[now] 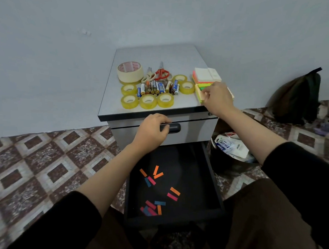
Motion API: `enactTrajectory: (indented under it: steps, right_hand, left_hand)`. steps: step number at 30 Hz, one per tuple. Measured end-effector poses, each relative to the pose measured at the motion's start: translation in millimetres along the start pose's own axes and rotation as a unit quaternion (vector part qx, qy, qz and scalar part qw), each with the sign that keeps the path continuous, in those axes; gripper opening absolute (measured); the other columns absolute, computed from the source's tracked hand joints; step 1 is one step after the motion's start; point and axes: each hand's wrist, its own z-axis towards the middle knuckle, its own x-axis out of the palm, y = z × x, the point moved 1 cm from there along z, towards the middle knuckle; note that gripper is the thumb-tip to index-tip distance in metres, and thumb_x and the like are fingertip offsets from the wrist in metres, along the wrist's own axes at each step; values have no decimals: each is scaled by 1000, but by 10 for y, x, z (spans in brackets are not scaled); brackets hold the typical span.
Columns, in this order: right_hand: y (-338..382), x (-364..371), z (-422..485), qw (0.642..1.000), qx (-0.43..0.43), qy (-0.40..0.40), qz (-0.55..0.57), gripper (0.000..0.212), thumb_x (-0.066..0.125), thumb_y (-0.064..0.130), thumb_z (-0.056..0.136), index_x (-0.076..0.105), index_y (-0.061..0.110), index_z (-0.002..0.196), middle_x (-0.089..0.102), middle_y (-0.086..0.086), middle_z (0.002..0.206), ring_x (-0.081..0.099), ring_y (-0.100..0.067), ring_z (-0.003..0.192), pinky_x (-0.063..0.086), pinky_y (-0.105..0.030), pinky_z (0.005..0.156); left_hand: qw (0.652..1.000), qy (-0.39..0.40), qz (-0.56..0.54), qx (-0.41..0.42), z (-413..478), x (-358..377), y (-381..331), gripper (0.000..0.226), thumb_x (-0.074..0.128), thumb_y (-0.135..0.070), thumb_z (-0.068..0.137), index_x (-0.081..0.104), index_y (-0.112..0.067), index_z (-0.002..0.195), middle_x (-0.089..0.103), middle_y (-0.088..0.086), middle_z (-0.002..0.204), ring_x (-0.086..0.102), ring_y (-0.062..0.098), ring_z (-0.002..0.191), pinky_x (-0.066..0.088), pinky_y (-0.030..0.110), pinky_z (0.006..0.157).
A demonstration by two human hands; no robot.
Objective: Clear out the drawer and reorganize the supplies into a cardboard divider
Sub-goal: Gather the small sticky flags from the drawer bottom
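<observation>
Right now the grey cabinet (155,55) stands against the wall in front of me, and its lower open drawer (191,181) is pulled out towards my knees. A dark bag (299,95) leans on the wall to the right, and a bin (231,151) with packaging in it sits just beside the cabinet. My left hand (152,130) has its fingers curled over the dark handle (173,128) of the closed upper drawer. My right hand (218,98) is on the cabinet top, fingers bent and pinching the near sticky-note pad (199,92) at its left edge; a taller stack of coloured notes (206,75) lies just behind it. On the left of the top sits a wide masking tape roll (130,71), with six small clear tape rolls (148,101) ringed around a cluster of batteries (157,87). Red scissors (161,73) and cream scissors (148,76) lie behind the batteries. Only small paper strips (155,180) in orange, pink and blue lie scattered on the drawer's black floor.
</observation>
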Motion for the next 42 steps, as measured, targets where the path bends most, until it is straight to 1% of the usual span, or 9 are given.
enactTrajectory:
  steps: [9, 12, 18, 21, 25, 31, 33, 38, 42]
  right_hand:
    - [164, 198, -533, 994, -43, -41, 97, 20, 58, 11, 86, 68, 7, 103, 61, -10, 101, 53, -24, 99, 38, -27, 78]
    - [137, 456, -759, 991, -58, 4, 121, 9, 61, 8, 82, 69, 7, 87, 63, -10, 88, 57, -23, 85, 41, -28, 74]
    - [69, 1004, -1103, 984, -74, 131, 91, 10, 58, 9, 85, 66, 10, 79, 54, -1, 78, 59, -25, 80, 41, -26, 67]
    - [41, 1251, -1198, 972, -81, 207, 70, 11, 58, 9, 84, 68, 11, 85, 61, -3, 87, 60, -23, 84, 40, -24, 67]
    - [27, 1539, -1303, 949, -58, 303, 62, 12, 60, 11, 85, 70, 14, 92, 65, -5, 97, 62, -21, 89, 52, -31, 77]
    - [21, 1941, -1518, 918, -20, 395, 33, 16, 61, 14, 88, 70, 14, 101, 67, -5, 104, 63, -21, 97, 50, -30, 79]
    - [4, 2089, -1634, 906, -11, 423, 6, 16, 58, 15, 89, 69, 14, 101, 66, -6, 105, 63, -22, 96, 50, -30, 78]
    - [-59, 2316, -1816, 901, -2, 430, -51, 16, 56, 11, 88, 64, 7, 101, 61, -11, 109, 60, -26, 98, 46, -32, 76]
    - [-89, 2430, -1861, 904, 10, 424, -58, 19, 55, 10, 88, 61, 7, 107, 55, -11, 115, 58, -27, 102, 46, -34, 80]
  left_hand:
    - [999, 13, -29, -35, -329, 158, 162, 18, 59, -11, 88, 70, -9, 102, 67, 5, 108, 60, 18, 104, 39, 20, 90]
    - [997, 41, -23, -61, -473, 289, 282, 19, 59, -14, 89, 69, -11, 104, 67, 2, 110, 60, 15, 105, 40, 19, 90]
    - [990, 78, -18, -114, -686, 543, 555, 11, 65, -15, 86, 69, -6, 91, 68, 6, 101, 60, 17, 97, 43, 23, 84]
    - [984, 101, -9, -145, -732, 668, 766, 10, 65, -15, 85, 67, -6, 88, 66, 6, 99, 58, 16, 93, 39, 19, 77]
    - [969, 165, 1, -184, -780, 841, 984, 11, 63, -16, 87, 68, -8, 92, 65, 4, 95, 55, 9, 84, 40, 19, 72]
    - [936, 285, 12, -204, -870, 1224, 1192, 19, 64, -25, 87, 70, -13, 100, 66, 4, 102, 60, 16, 96, 48, 27, 86]
    - [929, 321, 33, -182, -896, 1319, 1231, 22, 63, -25, 87, 68, -16, 107, 65, 2, 109, 59, 16, 101, 48, 31, 91]
    - [873, 459, 160, 28, -1088, 1597, 1163, 33, 53, -21, 91, 56, -21, 124, 53, 1, 123, 49, 17, 114, 45, 33, 93]
    - [852, 496, 157, 67, -1237, 1806, 1219, 39, 54, -16, 90, 53, -22, 129, 50, 3, 128, 45, 19, 119, 44, 34, 93]
